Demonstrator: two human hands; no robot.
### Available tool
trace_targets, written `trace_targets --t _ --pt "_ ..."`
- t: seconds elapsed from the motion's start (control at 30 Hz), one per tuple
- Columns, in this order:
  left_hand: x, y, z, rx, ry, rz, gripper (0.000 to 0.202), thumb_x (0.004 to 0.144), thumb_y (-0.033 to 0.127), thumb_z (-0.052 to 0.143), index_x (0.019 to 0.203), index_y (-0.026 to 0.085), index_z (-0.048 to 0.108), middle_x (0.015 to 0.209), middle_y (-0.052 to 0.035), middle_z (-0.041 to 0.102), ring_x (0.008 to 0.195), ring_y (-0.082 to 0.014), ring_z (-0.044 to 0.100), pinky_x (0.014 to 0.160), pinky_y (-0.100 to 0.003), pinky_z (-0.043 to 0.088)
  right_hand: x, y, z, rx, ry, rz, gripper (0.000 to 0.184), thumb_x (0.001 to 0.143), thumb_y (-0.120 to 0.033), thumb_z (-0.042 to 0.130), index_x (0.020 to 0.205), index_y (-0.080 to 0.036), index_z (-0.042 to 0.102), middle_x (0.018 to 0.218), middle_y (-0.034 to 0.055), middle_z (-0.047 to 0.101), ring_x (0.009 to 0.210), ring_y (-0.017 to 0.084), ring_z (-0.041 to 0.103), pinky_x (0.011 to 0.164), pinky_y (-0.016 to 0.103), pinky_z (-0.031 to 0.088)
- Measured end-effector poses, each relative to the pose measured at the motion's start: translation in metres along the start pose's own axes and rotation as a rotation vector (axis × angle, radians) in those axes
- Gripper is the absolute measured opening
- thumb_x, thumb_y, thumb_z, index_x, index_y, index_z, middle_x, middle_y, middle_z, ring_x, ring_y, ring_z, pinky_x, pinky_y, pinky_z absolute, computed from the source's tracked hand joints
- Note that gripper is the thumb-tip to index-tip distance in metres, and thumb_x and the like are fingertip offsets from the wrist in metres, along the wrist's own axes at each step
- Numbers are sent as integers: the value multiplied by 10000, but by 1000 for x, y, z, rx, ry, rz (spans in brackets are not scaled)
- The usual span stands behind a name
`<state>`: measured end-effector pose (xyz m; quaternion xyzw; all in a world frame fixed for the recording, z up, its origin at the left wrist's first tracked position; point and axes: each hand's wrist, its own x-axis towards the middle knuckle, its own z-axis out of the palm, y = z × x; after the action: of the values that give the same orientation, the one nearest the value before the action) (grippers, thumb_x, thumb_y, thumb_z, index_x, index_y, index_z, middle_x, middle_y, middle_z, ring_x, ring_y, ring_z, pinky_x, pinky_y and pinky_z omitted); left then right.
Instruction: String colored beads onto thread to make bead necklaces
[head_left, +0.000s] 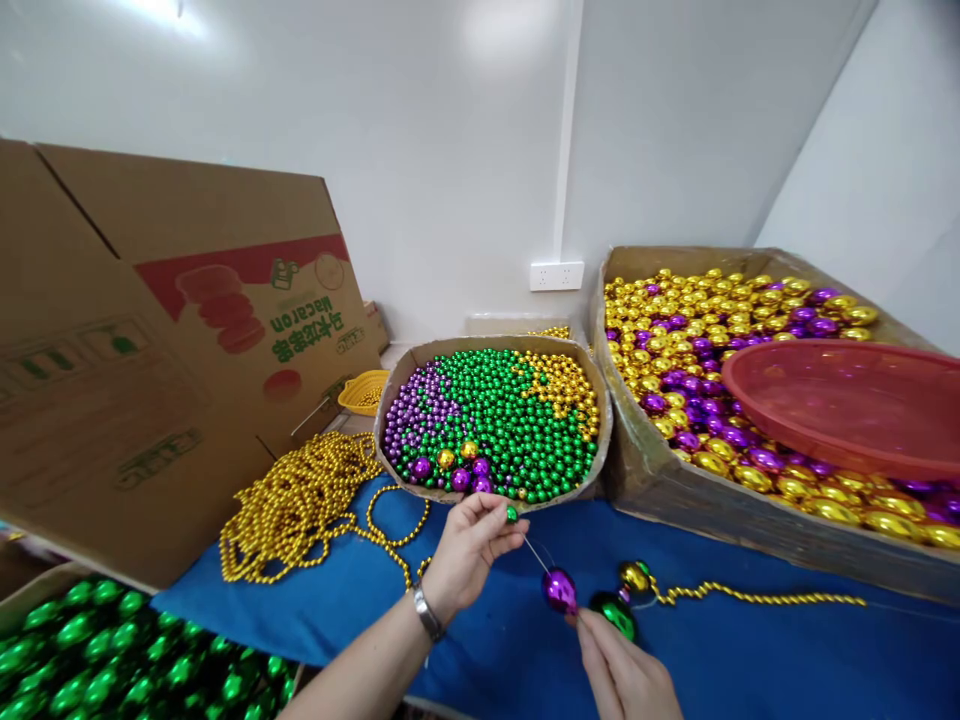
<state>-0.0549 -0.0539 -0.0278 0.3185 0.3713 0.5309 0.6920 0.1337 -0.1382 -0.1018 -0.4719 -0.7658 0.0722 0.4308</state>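
Observation:
My left hand (471,550) is closed in a pinch on a small shiny green bead (512,513), just in front of the bead box. A thin straight strand, needle or thread, runs from near its fingertips down to a large purple bead (559,590). At that bead's lower end, the fingertips of my right hand (626,665) are pinched together. Close beyond them lie a large green bead (613,613) and a large gold bead (635,576). From these a string of small gold beads (765,595) stretches right across the blue cloth (517,645).
A box (491,498) holds small green, purple and gold beads. Gold bead strands (300,510) lie left, beside a tall carton (172,350). Large green beads (105,640) fill a lower-left container. At right, a red basin (847,400) rests on large beads in a big box (675,490).

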Motion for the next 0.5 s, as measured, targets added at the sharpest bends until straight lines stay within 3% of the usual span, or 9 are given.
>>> trace_targets --t 0.13,0.23,0.3,0.4,0.47,0.5 --pt "-8 -4 1 129 -30 72 223 740 290 711 858 139 598 802 -39 636 811 -206 665 713 -296 531 1 -1 0 15 -8 14 334 968 -296 324 986 -166 630 853 82 734 720 154 711 629 167 550" --pt "-10 -1 0 378 -159 168 248 756 288 691 943 154 598 896 -78 658 885 -216 639 777 -316 507 1 0 0 19 -8 24 345 971 -306 318 983 -159 629 867 95 732 740 157 711 647 166 549" --pt "-1 9 -3 603 -187 293 293 801 302 632 1059 174 579 1010 -102 640 950 -220 607 810 -320 486 1 0 1 11 2 33 355 971 -317 315 979 -154 631 860 104 731 737 163 711 636 170 549" --pt "32 31 -13 1144 -33 543 334 862 296 524 1180 198 542 1168 -121 564 1081 -244 514 917 -362 409 2 0 1 6 11 64 368 969 -338 311 979 -164 636 840 103 729 722 172 711 601 176 550" --pt "58 44 -21 1524 42 557 329 853 263 517 1171 191 566 1186 -134 542 1135 -283 447 967 -409 341 3 -1 0 11 7 77 370 968 -344 311 963 -175 640 827 93 729 708 172 710 587 178 550" --pt "70 48 -26 1614 46 532 305 840 245 528 1131 187 596 1154 -138 552 1124 -300 443 966 -430 326 4 -2 0 13 4 77 372 969 -343 308 955 -177 641 821 89 728 702 169 710 583 176 549"
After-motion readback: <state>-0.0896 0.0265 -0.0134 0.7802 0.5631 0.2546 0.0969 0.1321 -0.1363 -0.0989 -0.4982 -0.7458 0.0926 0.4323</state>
